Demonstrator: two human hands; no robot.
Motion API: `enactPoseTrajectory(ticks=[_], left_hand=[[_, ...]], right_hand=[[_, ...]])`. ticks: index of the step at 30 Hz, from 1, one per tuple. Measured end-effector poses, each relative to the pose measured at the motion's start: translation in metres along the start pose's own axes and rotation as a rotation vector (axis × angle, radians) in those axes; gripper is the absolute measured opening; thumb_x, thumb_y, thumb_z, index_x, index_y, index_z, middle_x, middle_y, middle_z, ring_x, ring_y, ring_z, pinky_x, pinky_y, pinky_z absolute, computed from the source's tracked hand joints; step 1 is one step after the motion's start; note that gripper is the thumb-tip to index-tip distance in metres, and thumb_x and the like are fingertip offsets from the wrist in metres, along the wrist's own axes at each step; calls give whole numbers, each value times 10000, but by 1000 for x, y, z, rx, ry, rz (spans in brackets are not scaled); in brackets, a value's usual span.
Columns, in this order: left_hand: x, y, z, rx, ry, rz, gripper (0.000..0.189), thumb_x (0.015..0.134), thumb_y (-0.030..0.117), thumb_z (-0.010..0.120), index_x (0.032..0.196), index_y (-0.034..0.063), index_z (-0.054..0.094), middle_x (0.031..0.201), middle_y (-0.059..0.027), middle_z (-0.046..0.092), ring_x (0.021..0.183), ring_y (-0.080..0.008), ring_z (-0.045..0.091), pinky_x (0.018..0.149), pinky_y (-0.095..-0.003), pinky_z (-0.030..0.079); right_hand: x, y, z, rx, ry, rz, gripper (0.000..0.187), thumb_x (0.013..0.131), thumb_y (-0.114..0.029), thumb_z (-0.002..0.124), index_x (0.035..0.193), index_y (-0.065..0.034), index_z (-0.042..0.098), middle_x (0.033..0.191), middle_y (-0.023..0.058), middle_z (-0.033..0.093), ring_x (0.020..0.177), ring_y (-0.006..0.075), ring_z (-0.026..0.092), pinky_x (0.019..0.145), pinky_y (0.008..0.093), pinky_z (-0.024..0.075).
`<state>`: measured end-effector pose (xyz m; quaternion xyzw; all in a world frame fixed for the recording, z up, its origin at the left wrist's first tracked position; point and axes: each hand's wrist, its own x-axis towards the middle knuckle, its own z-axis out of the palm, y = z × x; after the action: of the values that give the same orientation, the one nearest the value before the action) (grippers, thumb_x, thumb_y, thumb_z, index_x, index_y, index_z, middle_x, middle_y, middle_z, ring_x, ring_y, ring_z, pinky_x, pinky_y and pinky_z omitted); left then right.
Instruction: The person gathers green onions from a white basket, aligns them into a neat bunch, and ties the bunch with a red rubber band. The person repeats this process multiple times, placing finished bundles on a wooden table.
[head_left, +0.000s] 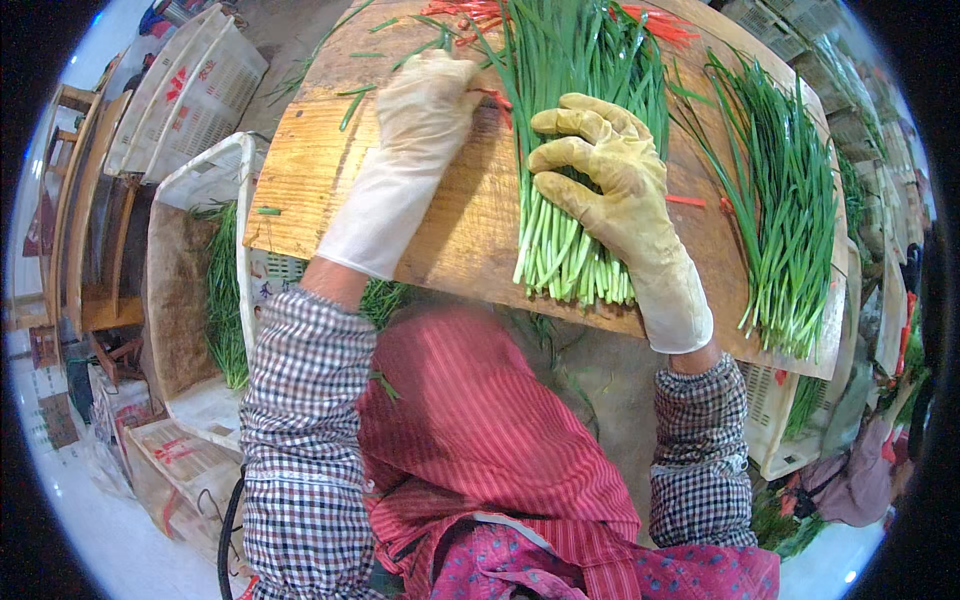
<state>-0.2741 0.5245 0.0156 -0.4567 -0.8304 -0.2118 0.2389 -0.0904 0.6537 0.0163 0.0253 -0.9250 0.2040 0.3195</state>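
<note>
A thick bunch of garlic chives (574, 255) lies on the wooden board (450, 232), its pale cut stems towards me. My right hand (607, 165), in a yellowed rubber glove, curls across these stems with its fingers somewhat spread; its thumb is hard to make out. To the left of the bunch, my left hand (427, 94) is bent into a loose fist in a whitish glove. A red tie strip (496, 101) shows at that hand's edge, but its fingertips are hidden, so a grip on the strip cannot be confirmed.
A second chive bunch (787, 210) lies at the board's right. Red strips (660, 24) are at its far side, with cut leaf bits (349, 112) at left. A plastic crate (247, 187) holding chives stands left; another crate (772, 420) stands under the right edge.
</note>
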Motion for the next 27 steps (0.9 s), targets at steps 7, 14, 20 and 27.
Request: enactPoseTrajectory(ticks=[7,14,20,27], left_hand=[[-63,-16,-65,-312,-101,-426,108,761,180,747,835,116,702,747,-41,650,727,-199,631,646,-344,474],[-63,-30,-49,-319,-123,-501,131,801,234,750,867,123,728,723,-19,676,674,-151,631,643,-308,472],[-63,-38,-39,-413,-151,-530,161,798,270,762,863,125,733,729,-9,692,677,-154,637,642,-318,472],[-57,-47,-28,-372,-188,-590,189,788,310,755,855,134,740,771,-23,717,724,-173,660,675,-343,481]], right_hand=[[13,-1,-7,124,19,-89,247,768,-245,736,993,-144,725,1097,51,681,1121,289,598,969,431,462],[-34,34,-60,181,168,480,307,901,-106,686,1208,-96,680,1181,29,678,1119,137,609,956,272,486],[-79,55,-47,-354,-18,366,322,764,-138,768,1079,-120,702,1014,56,679,972,248,649,860,319,501],[-63,59,-46,-534,-190,338,161,794,-200,721,880,-86,648,831,87,627,832,299,640,717,397,505]])
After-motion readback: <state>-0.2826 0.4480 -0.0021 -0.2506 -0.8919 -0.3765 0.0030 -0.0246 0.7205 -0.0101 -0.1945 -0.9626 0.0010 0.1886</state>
